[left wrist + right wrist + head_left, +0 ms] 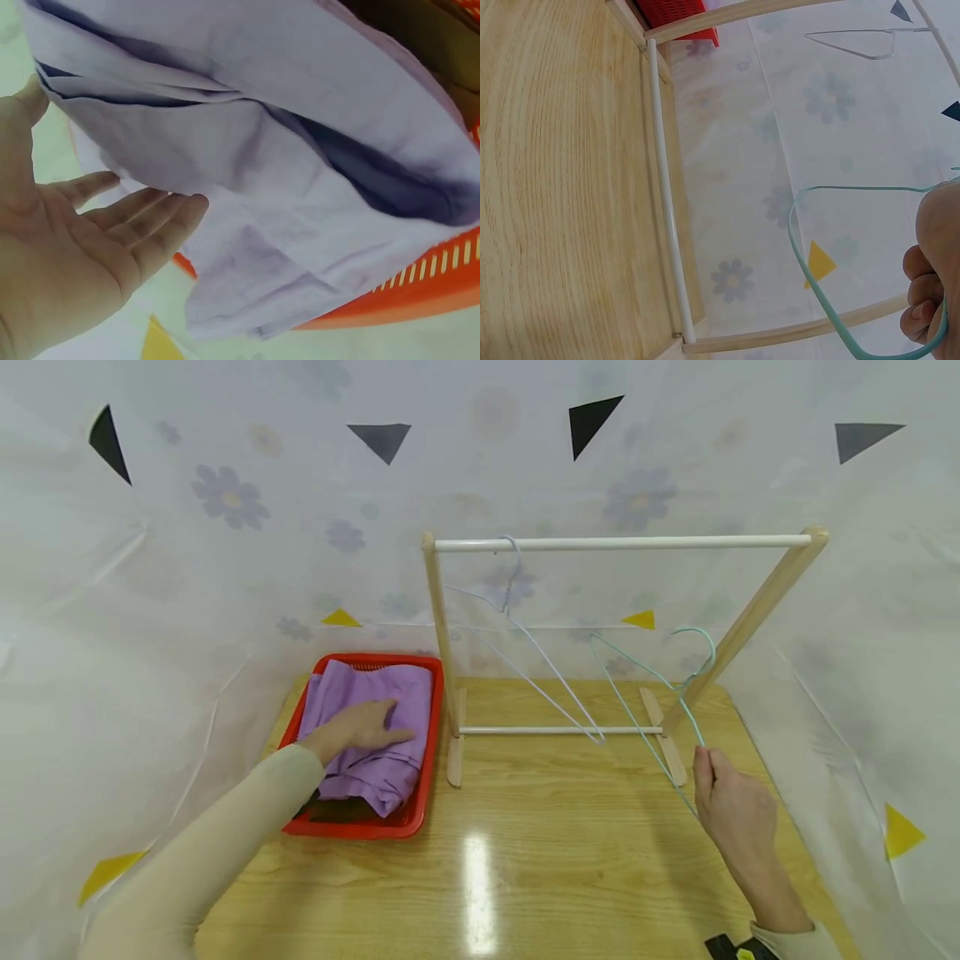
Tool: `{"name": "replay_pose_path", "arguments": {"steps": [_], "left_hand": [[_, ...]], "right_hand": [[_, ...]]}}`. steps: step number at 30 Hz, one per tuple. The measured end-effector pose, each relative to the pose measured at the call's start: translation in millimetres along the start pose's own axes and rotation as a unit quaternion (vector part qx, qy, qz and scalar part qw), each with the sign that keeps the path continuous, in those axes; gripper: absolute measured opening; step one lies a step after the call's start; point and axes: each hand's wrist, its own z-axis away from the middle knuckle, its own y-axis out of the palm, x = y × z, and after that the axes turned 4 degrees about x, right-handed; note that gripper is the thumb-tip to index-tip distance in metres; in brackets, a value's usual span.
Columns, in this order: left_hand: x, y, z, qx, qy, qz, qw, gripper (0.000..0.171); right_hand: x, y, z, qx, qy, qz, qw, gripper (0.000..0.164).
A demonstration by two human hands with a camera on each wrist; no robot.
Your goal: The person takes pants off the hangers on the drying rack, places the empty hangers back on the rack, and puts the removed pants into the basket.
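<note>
Folded purple cloth (405, 693) lies in a red basket (430, 777) on the left side of the table. Over it is my left hand (363, 727), fingers extended and spread. In the left wrist view these fingers (161, 225) are at the cloth's edge, not curled round it. My right hand (738, 806) grips one side of a mint-green clothes hanger (630, 681), holding it up in front of the rack's right post, its hook upward. A lavender hanger (547, 656) hangs from the rack's top rail.
The small clothes rack has a white top rail (637, 542), wooden posts (757, 602) and a white lower rod (525, 730). It stands at the back of the wood-grain table (555, 843). A dark item (341, 811) lies under the cloth. Patterned sheeting surrounds the table.
</note>
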Motion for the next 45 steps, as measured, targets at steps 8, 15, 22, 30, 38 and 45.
{"name": "replay_pose_path", "arguments": {"steps": [8,15,22,30,38,45], "left_hand": [[-11.3,-6.6,21.8,-0.003,0.016,-0.039,0.9991,0.076],[-20.1,-5.3,35.3,0.025,0.037,-0.056,0.9974,0.075],[-21.4,6.8,38.6,0.060,0.043,-0.078,0.9942,0.083],[-21.2,28.9,37.3,0.068,0.013,-0.052,0.9962,0.089],[-17.4,46.5,34.2,0.050,0.018,-0.078,0.9956,0.093],[-13.7,60.5,36.3,0.006,0.032,-0.099,0.9946,0.093]], "right_hand": [[-0.4,1.4,0.2,-0.007,-0.001,0.002,1.000,0.052],[0.0,1.6,0.4,-0.008,0.000,0.003,1.000,0.052],[0.4,-0.4,0.1,0.005,0.003,-0.003,1.000,0.052],[-0.1,-1.6,0.8,0.009,0.006,-0.008,1.000,0.052],[1.5,-0.6,-0.7,0.002,-0.001,-0.008,1.000,0.052],[4.8,-0.2,-2.7,0.004,0.000,-0.011,1.000,0.053]]}}
